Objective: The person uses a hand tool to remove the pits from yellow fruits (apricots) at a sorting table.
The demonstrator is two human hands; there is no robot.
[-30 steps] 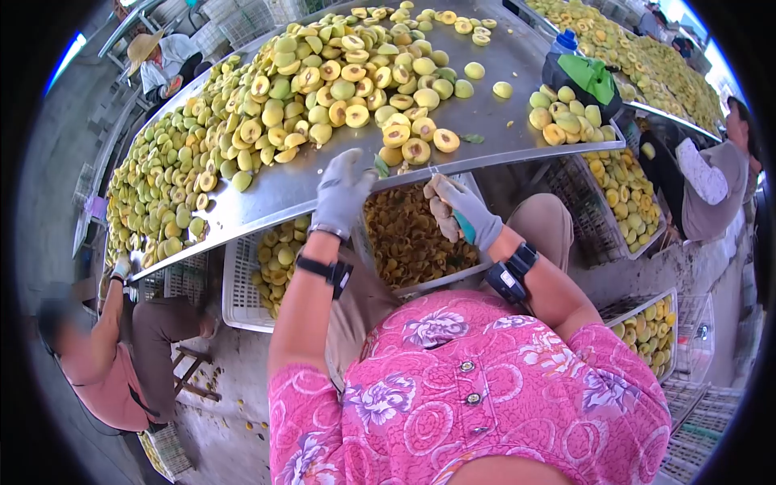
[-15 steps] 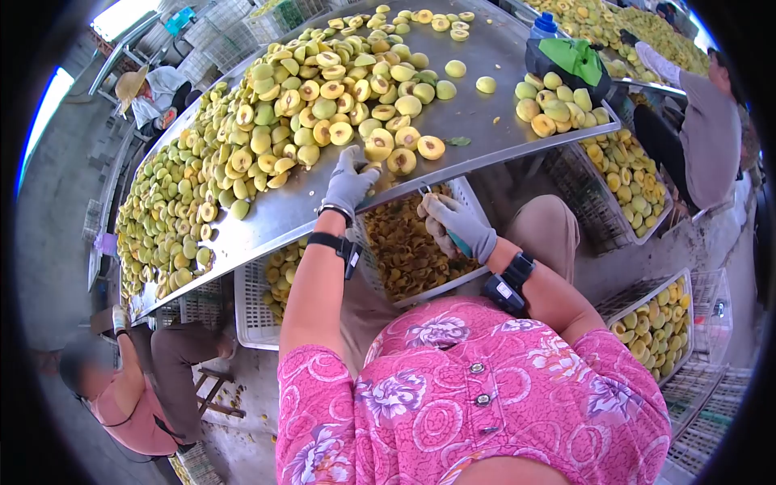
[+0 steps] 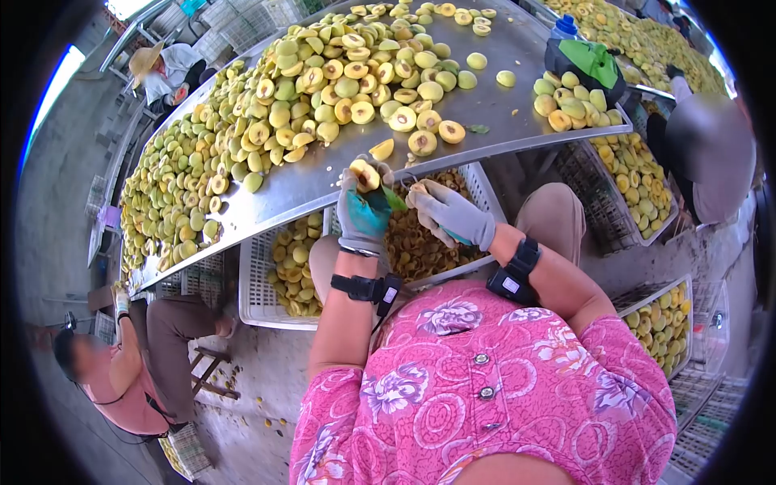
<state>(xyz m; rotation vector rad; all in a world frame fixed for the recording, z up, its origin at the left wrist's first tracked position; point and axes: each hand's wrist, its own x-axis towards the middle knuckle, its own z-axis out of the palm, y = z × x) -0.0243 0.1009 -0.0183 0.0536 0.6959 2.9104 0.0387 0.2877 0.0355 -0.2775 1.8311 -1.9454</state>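
Observation:
Gloved in grey and teal, my left hand (image 3: 364, 208) holds a halved fruit (image 3: 364, 175) with its cut face and brown centre showing, near the table's front edge. A green leaf (image 3: 394, 200) lies against that hand. My right hand (image 3: 453, 213), in a grey glove, is closed round a small tool with a curved metal tip (image 3: 410, 178), close to the fruit. Below both hands is a white crate (image 3: 482, 194) with brownish scraps (image 3: 420, 249). A large heap of halved fruit (image 3: 323, 81) covers much of the metal table (image 3: 501, 121).
A dark bag with green cloth (image 3: 588, 63) and a small fruit pile (image 3: 570, 103) are at the table's right end. Fruit crates (image 3: 263, 297) (image 3: 656, 323) stand below. Co-workers sit at left (image 3: 121, 380), back left (image 3: 166, 73) and right (image 3: 711, 153).
My left hand has drawn back from the heap and turned up with a halved fruit in it, near my right hand. The view has shifted slightly.

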